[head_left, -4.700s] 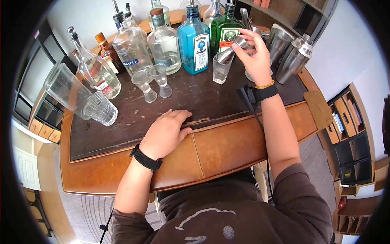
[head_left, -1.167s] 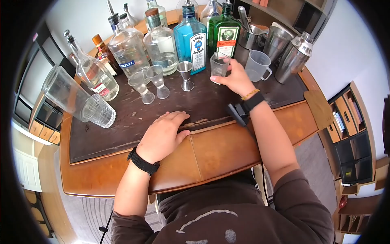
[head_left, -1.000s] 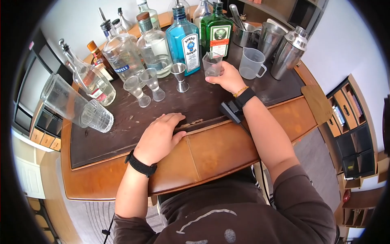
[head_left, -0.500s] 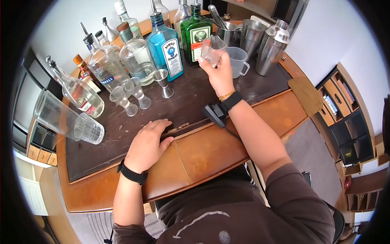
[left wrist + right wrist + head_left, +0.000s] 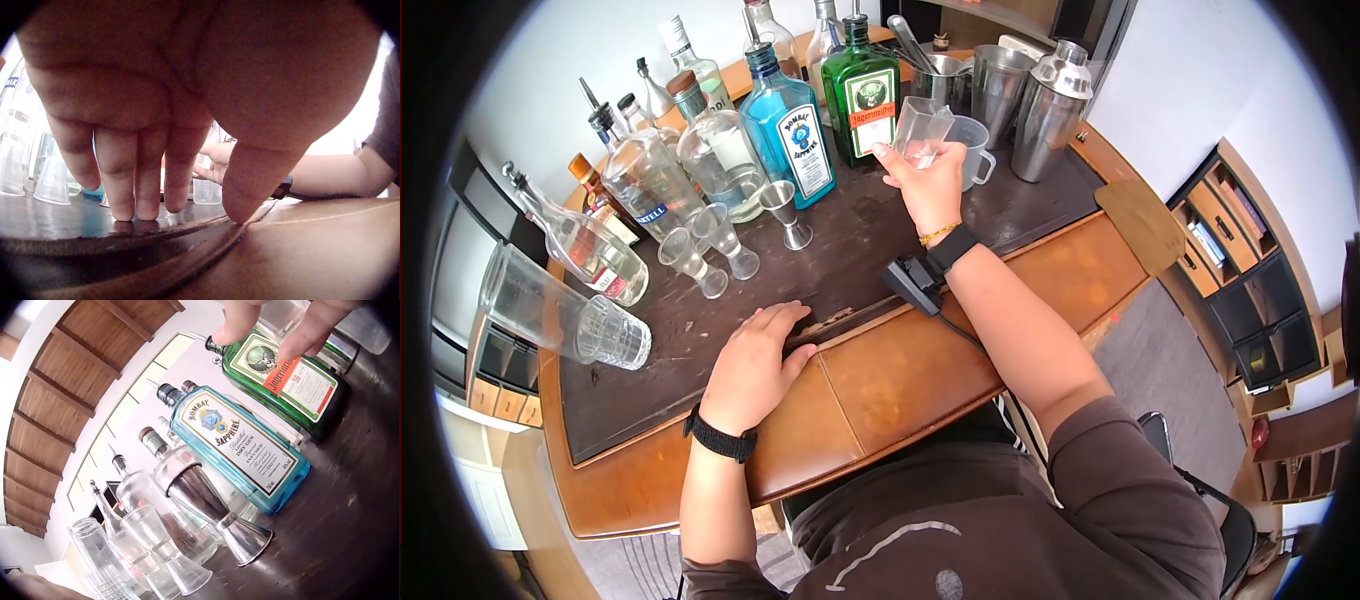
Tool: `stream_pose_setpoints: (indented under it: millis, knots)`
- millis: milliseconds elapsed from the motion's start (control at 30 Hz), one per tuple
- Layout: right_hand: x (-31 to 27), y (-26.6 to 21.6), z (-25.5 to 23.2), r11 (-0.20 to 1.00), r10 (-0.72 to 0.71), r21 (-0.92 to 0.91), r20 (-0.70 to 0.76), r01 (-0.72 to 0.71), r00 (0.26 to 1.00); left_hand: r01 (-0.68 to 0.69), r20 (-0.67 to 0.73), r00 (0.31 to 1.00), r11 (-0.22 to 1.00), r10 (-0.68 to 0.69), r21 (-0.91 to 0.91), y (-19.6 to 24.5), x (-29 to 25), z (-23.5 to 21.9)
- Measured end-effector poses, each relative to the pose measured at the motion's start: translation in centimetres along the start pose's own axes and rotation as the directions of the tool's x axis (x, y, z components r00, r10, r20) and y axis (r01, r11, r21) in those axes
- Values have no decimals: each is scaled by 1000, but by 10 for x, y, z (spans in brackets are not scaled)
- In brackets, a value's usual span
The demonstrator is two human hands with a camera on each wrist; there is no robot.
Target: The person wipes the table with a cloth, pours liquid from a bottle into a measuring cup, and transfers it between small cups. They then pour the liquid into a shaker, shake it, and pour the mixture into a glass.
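Observation:
My right hand [image 5: 928,188] grips a small clear glass [image 5: 922,126] between thumb and fingers, raised in front of the green Jägermeister bottle [image 5: 862,100]. The glass is partly hidden behind the fingers in the right wrist view. A clear plastic measuring cup [image 5: 972,160] stands just behind that hand. To its left, a steel jigger [image 5: 783,212] stands upright near the blue Bombay Sapphire bottle [image 5: 234,447]. My left hand [image 5: 750,370] lies on the desk's front edge, its fingertips [image 5: 147,209] touching the dark top and nothing held.
Two small waisted glasses [image 5: 728,243] stand left of the jigger. A tall clear glass [image 5: 530,300] and a cut-glass tumbler [image 5: 622,335] are at the far left. Several bottles line the back. A steel shaker [image 5: 1048,115] and metal tins [image 5: 998,95] stand back right.
Earlier my right hand held the jigger tilted over the small glass; the jigger then stood on the desk. The hand has since taken and lifted the glass. My left hand stays put; the head view shifted.

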State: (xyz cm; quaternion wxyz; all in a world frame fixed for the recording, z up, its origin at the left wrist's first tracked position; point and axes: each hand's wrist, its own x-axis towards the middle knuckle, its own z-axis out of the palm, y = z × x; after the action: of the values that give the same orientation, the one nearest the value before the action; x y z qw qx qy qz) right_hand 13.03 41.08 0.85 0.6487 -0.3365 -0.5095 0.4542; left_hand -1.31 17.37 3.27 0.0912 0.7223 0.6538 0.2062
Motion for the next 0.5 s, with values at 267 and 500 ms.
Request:
stream_pose_setpoints:
  millis: [267,500]
  knots:
    - [0,17,4,974,62,214,55,-72,997,8,8,1000,1000,-8,4,1,0,-1]
    - [-4,9,7,959,148,239,42,-153,988,-2,-7,1000,1000,2,3,2,1,-1]
